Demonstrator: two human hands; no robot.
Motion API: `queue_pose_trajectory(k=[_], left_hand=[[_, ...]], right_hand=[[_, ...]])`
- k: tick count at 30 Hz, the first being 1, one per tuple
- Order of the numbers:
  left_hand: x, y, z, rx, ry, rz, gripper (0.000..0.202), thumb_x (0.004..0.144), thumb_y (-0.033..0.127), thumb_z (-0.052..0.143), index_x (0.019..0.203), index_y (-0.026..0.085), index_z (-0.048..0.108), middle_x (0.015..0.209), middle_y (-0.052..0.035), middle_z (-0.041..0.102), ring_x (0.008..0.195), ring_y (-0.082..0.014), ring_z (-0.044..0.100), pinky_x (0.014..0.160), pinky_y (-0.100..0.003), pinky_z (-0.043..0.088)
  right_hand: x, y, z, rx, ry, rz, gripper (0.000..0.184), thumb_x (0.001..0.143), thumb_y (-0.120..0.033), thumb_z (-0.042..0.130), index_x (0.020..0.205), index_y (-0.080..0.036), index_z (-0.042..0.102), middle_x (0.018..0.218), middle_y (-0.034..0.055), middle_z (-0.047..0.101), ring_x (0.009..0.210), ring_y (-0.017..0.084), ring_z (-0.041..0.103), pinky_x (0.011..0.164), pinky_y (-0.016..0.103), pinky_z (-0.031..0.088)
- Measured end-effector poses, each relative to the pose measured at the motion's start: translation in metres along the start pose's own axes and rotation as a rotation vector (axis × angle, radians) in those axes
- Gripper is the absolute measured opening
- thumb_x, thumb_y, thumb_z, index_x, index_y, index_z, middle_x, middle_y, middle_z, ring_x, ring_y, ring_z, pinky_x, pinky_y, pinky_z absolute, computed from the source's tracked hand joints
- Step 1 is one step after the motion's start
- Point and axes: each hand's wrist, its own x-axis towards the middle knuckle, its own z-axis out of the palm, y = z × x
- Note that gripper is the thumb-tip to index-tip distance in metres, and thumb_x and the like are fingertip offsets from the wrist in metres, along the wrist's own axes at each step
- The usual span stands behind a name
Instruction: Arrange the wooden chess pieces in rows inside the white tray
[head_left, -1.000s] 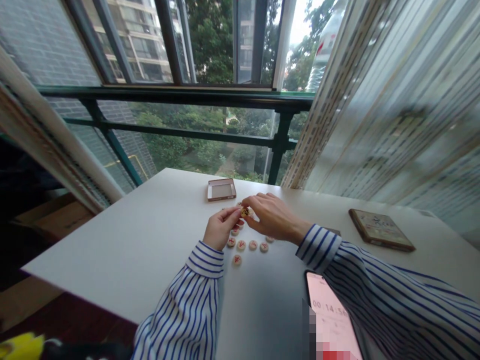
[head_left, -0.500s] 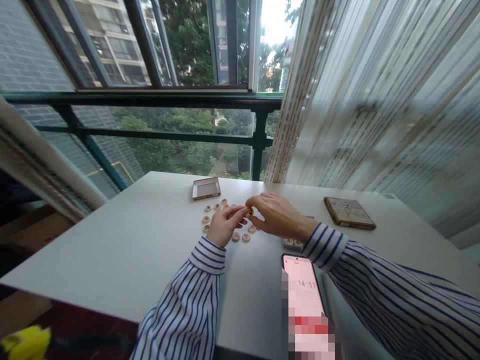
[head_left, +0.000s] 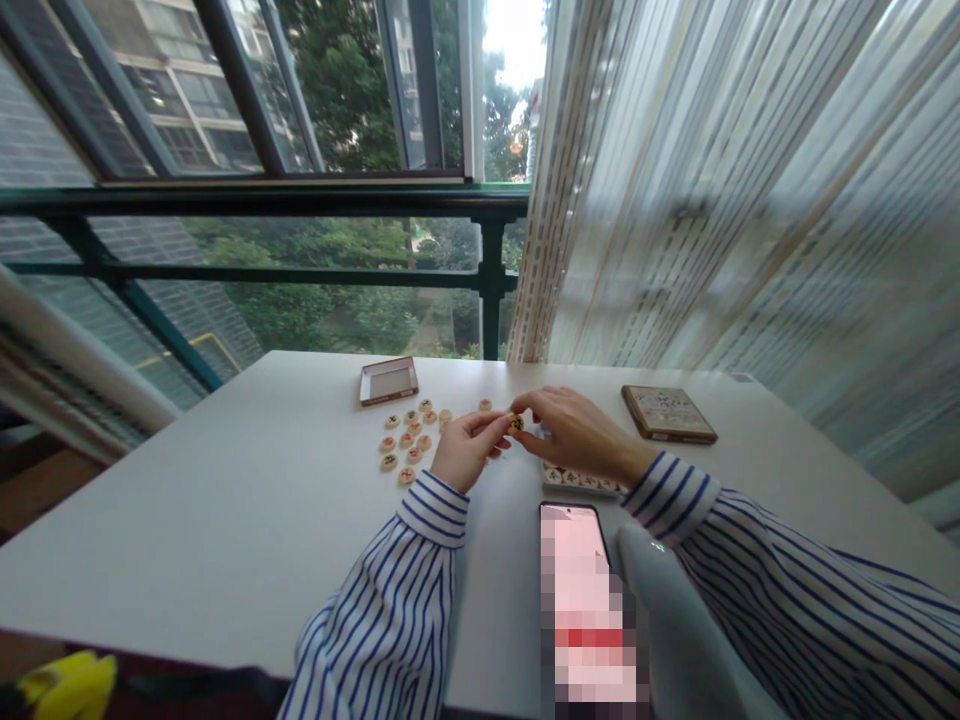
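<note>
A round xiangqi piece (head_left: pixel 516 423) with a dark character is held above the table between my two hands. My left hand (head_left: pixel 466 450) is closed, its thumb and fingertips at the piece's left edge. Reaching in from the right, my right hand (head_left: pixel 581 432) pinches the same piece between thumb and index finger. Beneath the right hand sits a tray of xiangqi pieces (head_left: pixel 583 480), partly covered by it. Several loose pieces (head_left: pixel 406 440), marked in red or black, lie left of my left hand. One more red-marked piece (head_left: pixel 485 405) lies just beyond the hands.
A shallow open box lid (head_left: pixel 388 381) lies toward the back of the white table (head_left: pixel 300 500). At the right is a flat brown decorated box (head_left: pixel 669 413). A phone (head_left: pixel 581 600) with a lit screen rests in front, beside a grey object (head_left: pixel 660 600). Window railing and curtain border the far side.
The view has shifted to the right, so the table things appear farther left. Both hands still hold the piece and have moved slightly right relative to the loose pieces, more of which now show.
</note>
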Motion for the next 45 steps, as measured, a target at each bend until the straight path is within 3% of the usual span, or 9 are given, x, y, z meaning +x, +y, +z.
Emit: queue_pose_trajectory(k=[12,19,26,33,45], left_hand=[[0.018,-0.001,0.029,-0.068,-0.062,-0.042,0.034,0.062,0.036,0.069,0.084,0.011,0.064,0.073,-0.0053,0.066,0.056,-0.0081,0.057,0.050,-0.018,0.043],[0.029,0.000,0.044,-0.074,-0.142,-0.106,0.028,0.062,0.030,0.070,0.082,0.011,0.063,0.069,-0.0032,0.064,0.055,-0.0068,0.056,0.050,-0.017,0.041],[0.042,-0.001,0.052,0.017,-0.269,-0.158,0.020,0.067,0.028,0.066,0.079,0.011,0.064,0.067,-0.0030,0.063,0.056,-0.0066,0.055,0.051,-0.018,0.039],[0.052,-0.004,0.054,0.112,-0.323,-0.154,0.018,0.069,0.028,0.063,0.074,0.011,0.064,0.064,-0.0019,0.061,0.054,-0.0066,0.053,0.050,-0.019,0.037],[0.057,-0.020,0.055,0.017,-0.381,-0.238,0.028,0.066,0.032,0.068,0.086,0.012,0.066,0.076,-0.0047,0.064,0.058,-0.0062,0.053,0.051,-0.018,0.034]], right_hand=[[-0.021,0.036,0.002,0.076,0.145,0.067,0.029,0.080,-0.037,0.053,0.097,-0.015,0.059,0.083,0.0063,0.062,0.076,0.016,0.055,0.074,0.030,0.042],[-0.034,0.051,0.006,0.185,0.193,0.116,0.025,0.079,-0.035,0.054,0.097,-0.017,0.060,0.083,0.0048,0.063,0.076,0.015,0.056,0.073,0.029,0.043],[-0.044,0.064,0.004,0.218,0.121,0.163,0.025,0.079,-0.034,0.054,0.096,-0.017,0.061,0.082,0.0043,0.063,0.075,0.014,0.055,0.069,0.027,0.042],[-0.045,0.069,-0.001,0.195,0.056,0.163,0.020,0.079,-0.028,0.054,0.094,-0.017,0.062,0.081,0.0035,0.063,0.074,0.013,0.055,0.070,0.027,0.041],[-0.050,0.088,0.009,0.328,-0.005,0.209,0.022,0.080,-0.030,0.053,0.098,-0.019,0.061,0.080,0.0019,0.065,0.071,0.011,0.056,0.064,0.023,0.041]])
